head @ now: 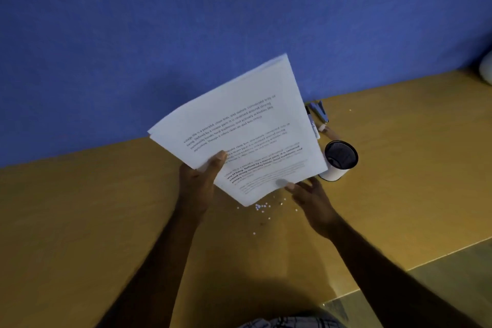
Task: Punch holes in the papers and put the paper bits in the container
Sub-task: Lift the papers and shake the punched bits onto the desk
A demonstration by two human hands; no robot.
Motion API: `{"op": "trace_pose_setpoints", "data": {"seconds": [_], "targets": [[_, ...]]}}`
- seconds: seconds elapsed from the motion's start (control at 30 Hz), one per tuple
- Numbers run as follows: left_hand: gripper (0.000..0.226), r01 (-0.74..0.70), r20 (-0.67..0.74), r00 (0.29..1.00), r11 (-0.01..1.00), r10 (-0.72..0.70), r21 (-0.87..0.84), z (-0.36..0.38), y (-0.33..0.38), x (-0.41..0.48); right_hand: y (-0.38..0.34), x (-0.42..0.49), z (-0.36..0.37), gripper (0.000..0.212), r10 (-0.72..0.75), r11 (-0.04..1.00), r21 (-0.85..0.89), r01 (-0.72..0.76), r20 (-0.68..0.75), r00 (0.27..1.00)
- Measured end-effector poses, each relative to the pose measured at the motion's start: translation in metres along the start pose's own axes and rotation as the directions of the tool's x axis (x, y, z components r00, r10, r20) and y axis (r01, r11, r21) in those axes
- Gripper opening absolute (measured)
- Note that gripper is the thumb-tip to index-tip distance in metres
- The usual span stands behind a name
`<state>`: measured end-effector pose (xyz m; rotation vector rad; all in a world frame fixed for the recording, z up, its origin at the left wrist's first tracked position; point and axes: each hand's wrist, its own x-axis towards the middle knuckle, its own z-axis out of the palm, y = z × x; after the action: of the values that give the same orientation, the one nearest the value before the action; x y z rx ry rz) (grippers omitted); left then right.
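papers (239, 125) in left hand (198, 181) grip, lifted | right hand (310, 197) wide, touching edge | bits (262, 206) on table (80, 221) | container (339, 161) near

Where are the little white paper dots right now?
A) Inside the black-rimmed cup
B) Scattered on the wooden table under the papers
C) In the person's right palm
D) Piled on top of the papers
B: the paper dots lie loose on the table just below the lifted papers, between the left hand and right hand, not in the cup.
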<state>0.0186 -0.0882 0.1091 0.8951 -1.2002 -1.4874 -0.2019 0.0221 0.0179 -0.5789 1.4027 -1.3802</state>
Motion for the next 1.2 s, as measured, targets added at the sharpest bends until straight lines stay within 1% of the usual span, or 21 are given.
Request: {"op": "trace_pose_setpoints", "data": {"seconds": [0.03, 0.07, 0.13, 0.17, 0.2, 0.27, 0.3, 0.4, 0.43, 0.47, 0.53, 0.63, 0.7, 0.73, 0.77, 0.83, 0.9, 0.93, 1.0, 1.1, 1.2], "targets": [[0.043, -0.006, -0.005, 1.000, 1.000, 0.006, -0.023, 0.002, 0.001, -0.001, 0.001, -0.001, 0.008, 0.058, 0.031, 0.998, 0.060, -0.034, 0.057, 0.998], [0.045, -0.003, -0.009, 1.000, 0.999, 0.003, -0.048, 0.004, 0.000, -0.002, 0.002, 0.000, 0.015, 0.055, 0.058, 0.988, 0.140, -0.069, 0.083, 0.995], [0.049, 0.014, 0.002, 1.000, 0.995, -0.014, -0.098, 0.005, -0.005, -0.004, 0.001, 0.005, 0.025, 0.048, 0.069, 0.944, 0.316, -0.091, 0.079, 0.994], [0.050, 0.010, 0.012, 1.000, 0.995, -0.009, -0.103, 0.005, -0.006, -0.005, -0.001, 0.008, 0.028, 0.041, 0.075, 0.920, 0.380, -0.095, 0.066, 0.995], [0.050, -0.005, 0.014, 1.000, 0.996, 0.007, -0.086, 0.004, -0.007, -0.006, -0.003, 0.011, 0.029, 0.034, 0.078, 0.910, 0.404, -0.092, 0.051, 0.996], [0.046, -0.023, 0.013, 1.000, 0.999, 0.023, -0.029, -0.004, -0.007, -0.006, -0.008, 0.016, 0.026, 0.030, 0.037, 0.932, 0.360, -0.033, -0.003, 0.999], [0.043, -0.002, 0.006, 1.000, 1.000, 0.002, 0.005, -0.013, -0.006, -0.004, -0.012, 0.018, 0.023, 0.032, -0.006, 0.942, 0.336, 0.015, -0.027, 1.000], [0.029, 0.119, -0.074, 0.991, 0.981, -0.108, 0.153, -0.056, 0.002, 0.012, -0.028, 0.022, 0.008, 0.039, -0.129, 0.950, 0.278, 0.142, -0.063, 0.990], [0.025, 0.124, -0.057, 0.992, 0.973, -0.115, 0.195, -0.071, 0.006, 0.019, -0.034, 0.022, 0.003, 0.039, -0.163, 0.955, 0.241, 0.175, -0.068, 0.984], [0.024, 0.096, -0.016, 0.995, 0.964, -0.095, 0.247, -0.084, 0.010, 0.023, -0.039, 0.021, 0.001, 0.037, -0.196, 0.959, 0.197, 0.206, -0.069, 0.978], [0.031, 0.043, 0.064, 0.995, 0.930, -0.071, 0.365, -0.096, 0.017, 0.027, -0.047, 0.019, -0.002, 0.031, -0.263, 0.958, 0.108, 0.267, -0.054, 0.963], [0.043, 0.073, 0.116, 0.982, 0.872, -0.147, 0.484, -0.095, 0.009, 0.028, -0.056, 0.014, -0.002, 0.032, -0.330, 0.944, 0.029, 0.330, -0.003, 0.944], [0.044, 0.074, 0.106, 0.979, 0.789, -0.174, 0.610, -0.091, 0.000, 0.025, -0.058, 0.014, -0.001, 0.033, -0.351, 0.936, -0.004, 0.352, 0.035, 0.936], [0.044, 0.079, 0.079, 0.982, 0.758, -0.170, 0.647, -0.088, -0.006, 0.023, -0.057, 0.014, 0.000, 0.033, -0.360, 0.933, -0.015, 0.361, 0.045, 0.932], [0.043, 0.096, 0.043, 0.985, 0.747, -0.165, 0.658, -0.086, -0.012, 0.021, -0.056, 0.015, 0.001, 0.033, -0.365, 0.930, -0.025, 0.366, 0.047, 0.930], [0.044, 0.130, -0.010, 0.988, 0.787, -0.156, 0.603, -0.082, -0.023, 0.015, -0.053, 0.016, 0.003, 0.034, -0.363, 0.930, -0.044, 0.365, 0.048, 0.930], [0.060, 0.146, -0.020, 0.987, 0.831, -0.161, 0.537, -0.080, -0.031, 0.009, -0.052, 0.016, 0.004, 0.034, -0.349, 0.933, -0.066, 0.353, 0.063, 0.935], [0.064, 0.151, -0.019, 0.986, 0.837, -0.166, 0.525, -0.079, -0.034, 0.007, -0.052, 0.017, 0.005, 0.035, -0.342, 0.934, -0.082, 0.348, 0.075, 0.937], [0.057, 0.168, -0.032, 0.984, 0.836, -0.178, 0.523, -0.080, -0.041, 0.005, -0.050, 0.017, 0.005, 0.042, -0.329, 0.934, -0.114, 0.337, 0.087, 0.940], [0.046, 0.190, -0.050, 0.980, 0.836, -0.192, 0.514, -0.078, -0.051, -0.001, -0.040, 0.021, 0.005, 0.050, -0.317, 0.936, -0.147, 0.320, 0.040, 0.947], [0.038, 0.229, -0.102, 0.973, 0.858, -0.205, 0.460, -0.072, -0.061, -0.008, -0.027, 0.026, 0.003, 0.033, -0.275, 0.950, -0.155, 0.272, 0.002, 0.961]]}}
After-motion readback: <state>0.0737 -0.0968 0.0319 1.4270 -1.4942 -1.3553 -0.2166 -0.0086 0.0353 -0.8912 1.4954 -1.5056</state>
